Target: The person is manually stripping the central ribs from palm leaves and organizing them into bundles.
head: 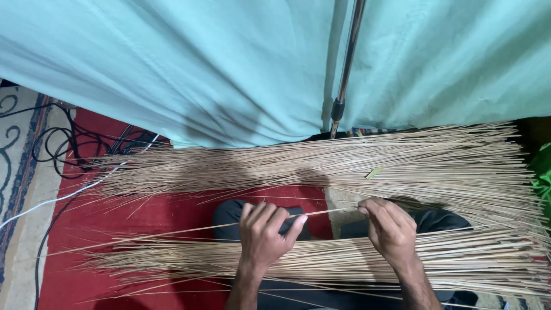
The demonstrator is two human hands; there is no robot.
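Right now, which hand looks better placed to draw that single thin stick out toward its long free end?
Probably the left hand: it grips the single stick mid-length, and the long free part trails off on its side. The right hand only pinches the short end with its fingertips.

A pale turquoise cloth (189, 63) is hanging across the whole upper part of the view, falling in soft folds and catching even, shadowless light. A slim metal pole (346, 66) is standing in front of it (dark collar near its foot). A red carpet (86, 229) is covering the floor, bordered at the left by a patterned rug (17, 161). Black cables (69, 149) and one white cable (51, 201) are trailing over it.
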